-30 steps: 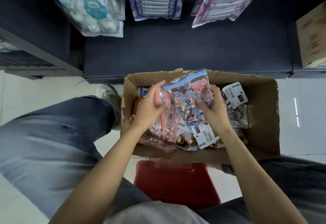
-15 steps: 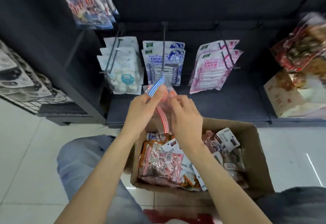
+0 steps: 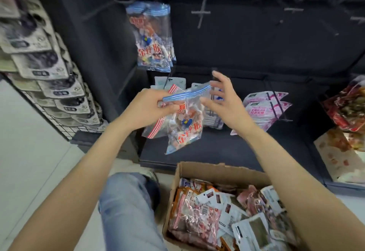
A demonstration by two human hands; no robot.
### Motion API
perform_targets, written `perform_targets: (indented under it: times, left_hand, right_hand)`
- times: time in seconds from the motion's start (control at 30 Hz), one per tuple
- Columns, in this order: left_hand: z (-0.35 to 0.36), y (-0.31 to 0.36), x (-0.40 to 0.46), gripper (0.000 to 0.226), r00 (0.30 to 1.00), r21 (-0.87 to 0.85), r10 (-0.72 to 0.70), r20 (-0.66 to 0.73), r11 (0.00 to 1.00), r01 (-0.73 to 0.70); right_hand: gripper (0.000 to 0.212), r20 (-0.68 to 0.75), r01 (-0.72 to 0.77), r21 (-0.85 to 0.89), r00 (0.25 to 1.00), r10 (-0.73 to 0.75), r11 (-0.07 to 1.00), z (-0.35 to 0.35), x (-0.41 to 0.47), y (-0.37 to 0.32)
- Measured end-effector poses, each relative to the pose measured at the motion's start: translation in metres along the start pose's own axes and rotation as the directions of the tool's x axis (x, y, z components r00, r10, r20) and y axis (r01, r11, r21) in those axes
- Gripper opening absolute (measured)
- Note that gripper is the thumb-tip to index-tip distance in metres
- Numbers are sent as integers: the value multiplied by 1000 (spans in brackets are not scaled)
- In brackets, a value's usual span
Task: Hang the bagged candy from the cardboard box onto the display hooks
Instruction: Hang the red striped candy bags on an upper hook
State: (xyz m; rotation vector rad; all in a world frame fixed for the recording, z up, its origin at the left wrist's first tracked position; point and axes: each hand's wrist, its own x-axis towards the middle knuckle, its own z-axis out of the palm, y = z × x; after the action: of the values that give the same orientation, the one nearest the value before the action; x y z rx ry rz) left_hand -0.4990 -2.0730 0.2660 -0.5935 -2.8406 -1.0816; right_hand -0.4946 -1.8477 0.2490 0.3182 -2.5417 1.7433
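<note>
Left hand (image 3: 147,108) has its fingers curled tight, pinching the top edges of two candy bags at once: a blue-striped bag (image 3: 184,120) in front and a red-striped bag (image 3: 158,126) tucked behind it, both dangling below the fist. Right hand (image 3: 223,100) is just beside them, fingers spread and loose, gripping nothing, with its fingertips (image 3: 205,100) close to the blue strip; whether they touch it is hard to tell. All this hangs in the air in front of the dark display rack (image 3: 246,39). Up above, a matching blue bag (image 3: 152,37) already hangs on a hook, and next to it there's a bare hook (image 3: 202,11) sticking out. Behind the hands, white packs (image 3: 169,81) and pink packs (image 3: 264,106) hang low. Down at the bottom, the cardboard box (image 3: 199,168) sits on the floor, packed with more bagged candy (image 3: 195,215). A knee in jeans (image 3: 126,201) is beside the box.
</note>
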Motion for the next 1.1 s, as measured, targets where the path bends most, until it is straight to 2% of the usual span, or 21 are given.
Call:
perform_targets:
  times: [0.07, 0.17, 0.27, 0.33, 0.43, 0.53, 0.7, 0.83, 0.97, 1.1]
  left_hand:
    - [-24, -8, 7, 17, 998, 6, 30, -55, 1000, -30]
    - [-55, -23, 16, 16, 978, -59, -19, -206, 998, 7]
    - [-72, -36, 26, 10, 918, -182, -131, -373, 981, 66]
    - [-78, -42, 36, 19, 868, -250, -216, -446, 962, 111]
    - [-87, -46, 54, 28, 814, -233, -265, -517, 959, 164]
    - [-99, -49, 66, 28, 781, -218, -286, -555, 956, 195]
    - [-114, -58, 75, 29, 770, -163, -259, -583, 966, 202]
    - [-120, -64, 79, 32, 756, -98, -246, -607, 967, 236]
    - [-123, -69, 86, 34, 739, -158, -283, -611, 959, 237]
    - [-121, -72, 95, 32, 752, -231, -342, -564, 939, 254]
  right_hand:
    - [45, -15, -57, 152, 998, 60, 987, 8, 25, -23]
    - [9, -62, 72, 106, 996, -66, 992, 26, 54, -51]
    - [12, -112, 130, 115, 987, -117, 985, 47, 78, -70]
    - [11, -165, 150, 123, 978, -129, 981, 59, 94, -81]
    - [11, -227, 128, 142, 969, -94, 981, 70, 119, -97]
    - [12, -248, 81, 187, 968, -33, 979, 76, 142, -110]
    - [15, -328, 110, 62, 941, -84, 992, 90, 168, -116]
    - [14, -321, 136, 16, 939, -124, 991, 97, 179, -120]
    - [14, -317, 140, 3, 939, -132, 990, 99, 187, -124]
    - [14, -316, 95, -24, 944, -98, 995, 101, 195, -124]
